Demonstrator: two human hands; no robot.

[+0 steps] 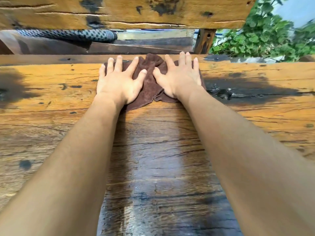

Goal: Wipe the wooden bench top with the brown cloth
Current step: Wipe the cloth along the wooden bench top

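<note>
Both hands, left hand (117, 82) & right hand (179, 79), lie flat w/ fingers spread on the brown cloth (150, 82). Cloth is bunched terry, creases running toward the far edge of the cracked, glossy wooden desk (51, 99).

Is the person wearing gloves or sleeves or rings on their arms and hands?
No gloves. The left hand and right hand are bare, with short, plain nails and no rings showing. Both forearms are bare too: no sleeves, watch or bracelet as far up as the picture shows.
</note>
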